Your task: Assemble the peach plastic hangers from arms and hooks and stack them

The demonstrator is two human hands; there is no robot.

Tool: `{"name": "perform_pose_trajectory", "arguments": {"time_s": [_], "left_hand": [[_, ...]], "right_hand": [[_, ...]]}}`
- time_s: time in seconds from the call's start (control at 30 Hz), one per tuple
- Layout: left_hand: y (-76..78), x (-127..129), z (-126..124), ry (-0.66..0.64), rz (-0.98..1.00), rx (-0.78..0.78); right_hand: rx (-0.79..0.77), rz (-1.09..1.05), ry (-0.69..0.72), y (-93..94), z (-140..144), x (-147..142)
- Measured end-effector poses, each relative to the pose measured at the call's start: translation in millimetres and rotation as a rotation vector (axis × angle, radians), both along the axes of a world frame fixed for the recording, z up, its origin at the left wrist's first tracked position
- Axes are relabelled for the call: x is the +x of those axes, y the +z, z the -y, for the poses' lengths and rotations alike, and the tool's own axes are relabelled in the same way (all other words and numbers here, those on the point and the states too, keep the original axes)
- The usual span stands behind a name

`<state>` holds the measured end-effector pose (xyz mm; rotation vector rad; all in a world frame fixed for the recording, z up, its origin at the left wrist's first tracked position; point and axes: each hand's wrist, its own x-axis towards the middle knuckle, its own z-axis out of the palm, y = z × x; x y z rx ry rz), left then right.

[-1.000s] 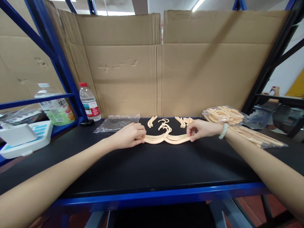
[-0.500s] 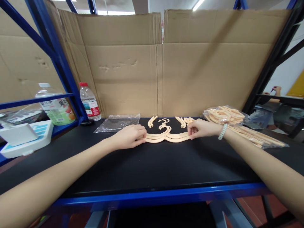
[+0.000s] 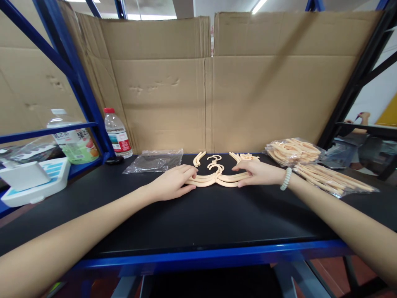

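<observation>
Resting your left hand (image 3: 173,181) and right hand (image 3: 252,173) flat and loose-fingered on the stacked hangers (image 3: 217,179), gripping nothing, you risk sliding the stack askew.

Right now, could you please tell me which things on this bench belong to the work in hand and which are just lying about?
In hand:
left hand and right hand, one at each end of the stacked hangers
loose hanger pieces behind them
bagged hangers
empty bag

Lying about:
water bottle
tea bottle
white box
</observation>
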<state>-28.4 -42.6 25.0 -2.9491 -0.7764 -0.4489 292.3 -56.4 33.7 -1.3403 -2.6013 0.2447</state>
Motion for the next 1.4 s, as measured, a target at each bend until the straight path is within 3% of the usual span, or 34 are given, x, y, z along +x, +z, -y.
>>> {"name": "perform_pose_trajectory", "arguments": {"time_s": [0.3, 0.8, 1.4], "left_hand": [[-2.3, 3.3, 0.1, 0.003, 0.045, -0.099], [-1.3, 2.6, -1.6, 0.008, -0.055, -0.031], [-2.9, 2.5, -2.0, 0.041, -0.042, 0.011]], "right_hand": [[0.013, -0.029, 0.117, -12.7, -6.4, -4.0], [-0.035, -0.018, 0.095, -6.5, -3.2, -4.1], [-0.029, -0.003, 0.085, -1.5, -0.9, -5.9]]}}
